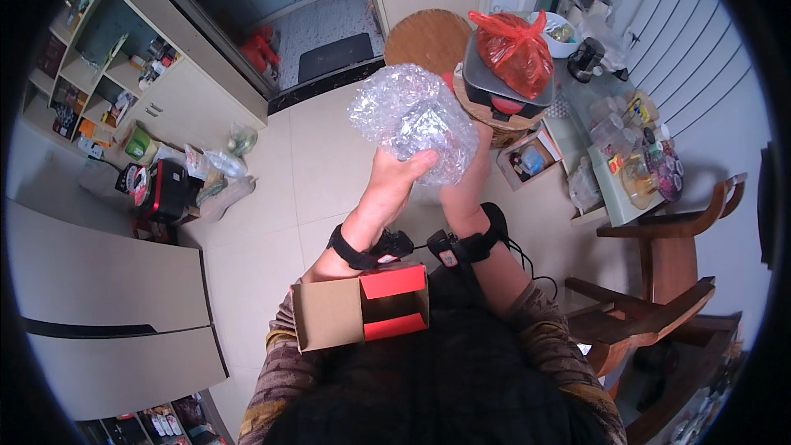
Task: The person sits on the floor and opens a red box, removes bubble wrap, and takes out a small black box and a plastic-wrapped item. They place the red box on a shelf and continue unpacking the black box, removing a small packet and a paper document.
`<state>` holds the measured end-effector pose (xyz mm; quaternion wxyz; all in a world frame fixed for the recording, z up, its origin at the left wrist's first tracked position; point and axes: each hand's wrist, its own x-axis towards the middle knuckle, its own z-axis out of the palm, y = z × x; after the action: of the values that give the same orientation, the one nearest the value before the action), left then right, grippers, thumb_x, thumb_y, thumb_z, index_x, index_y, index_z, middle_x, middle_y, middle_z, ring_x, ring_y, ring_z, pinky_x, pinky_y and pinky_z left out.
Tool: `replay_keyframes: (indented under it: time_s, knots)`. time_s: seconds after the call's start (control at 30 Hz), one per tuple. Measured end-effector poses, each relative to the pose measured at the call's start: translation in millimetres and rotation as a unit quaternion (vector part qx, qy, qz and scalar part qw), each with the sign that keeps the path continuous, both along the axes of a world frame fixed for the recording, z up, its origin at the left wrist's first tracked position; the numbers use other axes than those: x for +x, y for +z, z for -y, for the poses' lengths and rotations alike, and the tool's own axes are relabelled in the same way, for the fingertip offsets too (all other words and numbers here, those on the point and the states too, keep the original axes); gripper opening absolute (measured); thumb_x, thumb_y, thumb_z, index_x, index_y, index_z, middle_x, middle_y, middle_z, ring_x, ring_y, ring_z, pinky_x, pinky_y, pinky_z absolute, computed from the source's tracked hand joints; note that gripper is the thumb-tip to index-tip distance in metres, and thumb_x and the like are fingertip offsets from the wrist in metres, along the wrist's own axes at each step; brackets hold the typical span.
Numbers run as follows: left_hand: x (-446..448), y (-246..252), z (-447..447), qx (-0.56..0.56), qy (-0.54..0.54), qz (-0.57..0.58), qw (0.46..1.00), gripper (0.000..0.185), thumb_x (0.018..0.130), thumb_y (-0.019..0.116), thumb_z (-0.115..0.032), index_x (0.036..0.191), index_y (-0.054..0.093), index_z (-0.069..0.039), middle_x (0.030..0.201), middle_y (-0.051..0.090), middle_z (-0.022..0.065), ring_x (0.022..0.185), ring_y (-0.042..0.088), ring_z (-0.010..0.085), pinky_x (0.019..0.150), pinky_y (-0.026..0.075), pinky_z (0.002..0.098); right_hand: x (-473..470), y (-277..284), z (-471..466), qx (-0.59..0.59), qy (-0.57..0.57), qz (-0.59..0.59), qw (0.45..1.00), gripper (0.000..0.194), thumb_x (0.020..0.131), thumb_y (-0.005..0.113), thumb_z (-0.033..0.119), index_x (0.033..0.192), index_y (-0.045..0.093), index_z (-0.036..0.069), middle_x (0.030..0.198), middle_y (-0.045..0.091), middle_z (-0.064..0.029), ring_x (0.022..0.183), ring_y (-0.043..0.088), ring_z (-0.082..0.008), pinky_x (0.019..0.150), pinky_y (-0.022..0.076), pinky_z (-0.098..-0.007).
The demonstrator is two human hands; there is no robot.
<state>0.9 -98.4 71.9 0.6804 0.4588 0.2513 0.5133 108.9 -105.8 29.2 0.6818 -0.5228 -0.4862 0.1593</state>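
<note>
A crumpled bundle of clear bubble wrap (417, 117) is held up in front of me. My left hand (395, 173) grips its near left side, the thumb pressed over the wrap. On the other side my right hand (481, 142) supports it, its fingers mostly hidden behind the plastic. What the wrap contains, if anything, cannot be made out. Close to my body, below the left wrist, lies a small cardboard box (327, 315) with red flaps (392, 282); its lid is folded open. Black straps (352, 247) circle both wrists.
Ahead, a round wooden stool (426, 40) stands by an electric cooking pan (507, 96) topped with a knotted red plastic bag (516, 52). A cluttered glass table (618, 198) and wooden chair (673, 266) are right. Bags and a black appliance (164, 191) sit on the left floor.
</note>
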Motion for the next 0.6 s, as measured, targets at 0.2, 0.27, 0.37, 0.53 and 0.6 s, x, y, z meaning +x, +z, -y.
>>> replay_keyframes:
  time_s: [0.2,0.27,0.37,0.53,0.6]
  knots:
    - [-8,-1,3,0.034,-0.052,-0.078,0.995,0.063,0.082,0.076,-0.027,0.131,0.047,0.000,0.123,0.056,0.0079,0.115,0.051,0.0188,0.100,0.040,0.0342,16,13,-15,0.158,-0.079,0.135,0.975,0.040,0.074,0.074,0.015,0.106,0.050,0.005,0.095,0.056,-0.0098,0.086,0.057,-0.0247,0.078,0.0456,-0.0350]
    - [-9,-1,4,0.046,-0.065,-0.085,0.993,0.062,0.082,0.076,-0.028,0.130,0.048,-0.001,0.122,0.056,0.0077,0.115,0.050,0.0186,0.100,0.040,0.0340,19,8,-15,0.133,-0.068,0.104,0.983,0.034,0.074,0.073,0.014,0.099,0.052,0.005,0.091,0.054,-0.0082,0.082,0.056,-0.0244,0.077,0.0456,-0.0337]
    - [-10,-3,3,0.014,-0.087,-0.180,0.980,0.069,0.080,0.078,-0.026,0.134,0.043,-0.001,0.125,0.054,0.0073,0.116,0.050,0.0179,0.100,0.040,0.0340,22,3,-12,0.072,-0.040,0.043,0.996,0.029,0.074,0.073,0.013,0.092,0.053,0.004,0.087,0.056,-0.0093,0.081,0.058,-0.0261,0.075,0.0460,-0.0348]
    - [-8,-11,4,0.068,0.035,-0.142,0.987,0.069,0.081,0.074,-0.017,0.136,0.038,-0.001,0.126,0.052,0.0082,0.118,0.049,0.0191,0.102,0.038,0.0337,20,7,-8,-0.111,-0.052,0.059,0.991,0.027,0.075,0.070,0.012,0.095,0.055,0.004,0.082,0.064,-0.0171,0.078,0.064,-0.0364,0.071,0.0481,-0.0418]
    - [-6,-15,2,0.043,0.042,-0.115,0.992,0.076,0.081,0.075,-0.014,0.141,0.031,0.000,0.131,0.047,0.0108,0.120,0.048,0.0204,0.102,0.038,0.0336,17,5,-7,-0.158,-0.068,0.084,0.981,0.030,0.076,0.066,0.011,0.104,0.058,0.004,0.082,0.066,-0.0203,0.079,0.064,-0.0413,0.071,0.0486,-0.0464]
